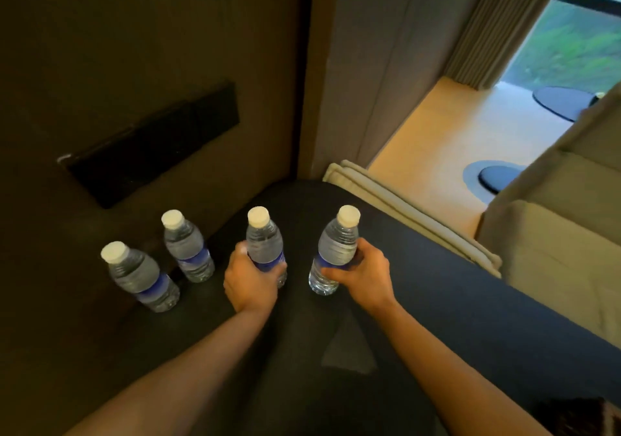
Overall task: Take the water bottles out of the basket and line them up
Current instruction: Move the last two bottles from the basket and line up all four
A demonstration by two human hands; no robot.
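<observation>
Several clear water bottles with white caps and blue labels stand on a dark table top (437, 301). The leftmost bottle (139, 276) and the second bottle (188, 245) stand free near the wall. My left hand (250, 281) grips the third bottle (263, 239) around its label. My right hand (364, 274) grips the fourth bottle (336, 247), which tilts slightly; its base is at or just above the table. A dark woven shape (581, 415) at the bottom right corner may be the basket; I cannot tell.
A dark wall panel with a black rectangular plate (151, 143) rises right behind the bottles. Beyond the table's far right edge lie a beige folded cushion (413, 213), a beige sofa (564, 234), wooden floor, curtains and a window.
</observation>
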